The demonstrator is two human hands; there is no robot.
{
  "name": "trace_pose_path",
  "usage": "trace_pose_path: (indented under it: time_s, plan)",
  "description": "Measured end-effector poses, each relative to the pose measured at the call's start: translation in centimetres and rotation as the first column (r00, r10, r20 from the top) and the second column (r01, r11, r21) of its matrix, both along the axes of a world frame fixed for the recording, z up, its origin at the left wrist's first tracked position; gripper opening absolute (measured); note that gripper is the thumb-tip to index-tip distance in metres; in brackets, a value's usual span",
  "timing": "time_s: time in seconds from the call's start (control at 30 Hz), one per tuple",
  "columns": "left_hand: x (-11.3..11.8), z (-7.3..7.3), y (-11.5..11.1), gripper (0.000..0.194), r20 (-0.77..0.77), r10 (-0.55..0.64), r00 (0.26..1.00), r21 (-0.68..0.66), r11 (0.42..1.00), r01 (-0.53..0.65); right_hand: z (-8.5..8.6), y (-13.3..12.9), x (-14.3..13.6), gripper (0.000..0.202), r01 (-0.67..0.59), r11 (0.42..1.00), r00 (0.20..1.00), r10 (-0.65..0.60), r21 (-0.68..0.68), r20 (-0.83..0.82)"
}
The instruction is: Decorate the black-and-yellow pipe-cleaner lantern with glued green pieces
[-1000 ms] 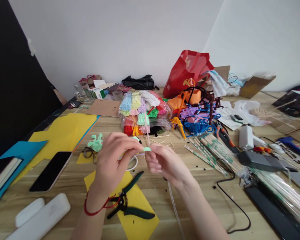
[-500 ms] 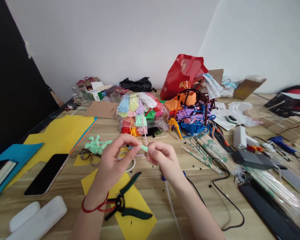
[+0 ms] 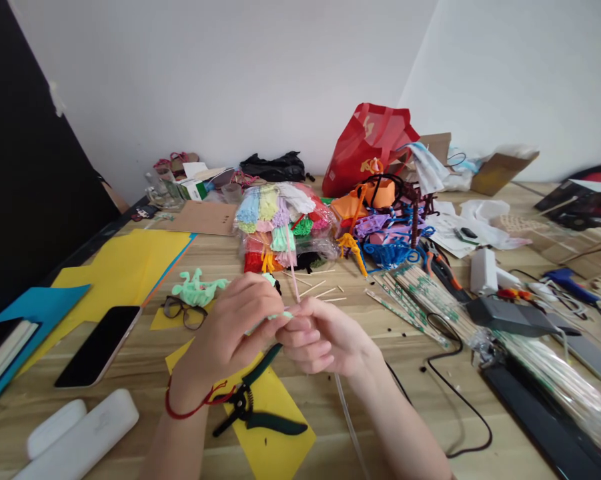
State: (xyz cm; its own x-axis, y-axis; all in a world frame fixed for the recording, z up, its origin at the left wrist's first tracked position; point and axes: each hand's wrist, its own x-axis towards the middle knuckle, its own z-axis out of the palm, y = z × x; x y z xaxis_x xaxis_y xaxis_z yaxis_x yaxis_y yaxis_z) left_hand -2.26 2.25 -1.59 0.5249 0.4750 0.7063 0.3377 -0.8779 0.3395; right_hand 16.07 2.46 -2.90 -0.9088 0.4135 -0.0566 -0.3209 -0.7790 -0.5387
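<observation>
The wooden table (image 3: 325, 407) seemed to give most elbow room between the yellow sheet (image 3: 275, 443) and the black cable (image 3: 491, 435). Both the left hand (image 3: 235, 323) and right hand (image 3: 330, 337) pinched a small green piece (image 3: 286, 315) above the green-handled cutters (image 3: 277, 424), a snag risk. Curled green pieces (image 3: 200, 292) lay bent (perhaps finished), while the pinched one looked partly shaped. A thin pink stem (image 3: 292, 267) rose beside the right fingertips.
</observation>
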Motion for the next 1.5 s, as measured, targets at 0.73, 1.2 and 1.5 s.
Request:
trace_pose_path:
  time_s: [0.73,1.2,1.5]
  plan:
    - [0.2,0.2,-0.1,0.019,0.051,0.161,0.986,-0.037,0.986,-0.16,-0.2,-0.6,-0.2,0.029,0.472,0.665,0.775,-0.626,0.579,0.086]
    - [0.0,0.3,0.0,0.022,0.013,0.157,0.988,-0.074,0.985,-0.155,-0.8,0.0,0.2,0.022,0.489,0.61,0.736,-0.672,0.623,0.081]
    - [-0.2,0.1,0.5,0.019,0.004,0.126,0.992,-0.065,0.99,-0.125,-1.3,0.6,0.4,0.024,0.42,0.465,0.684,-0.727,0.78,0.065]
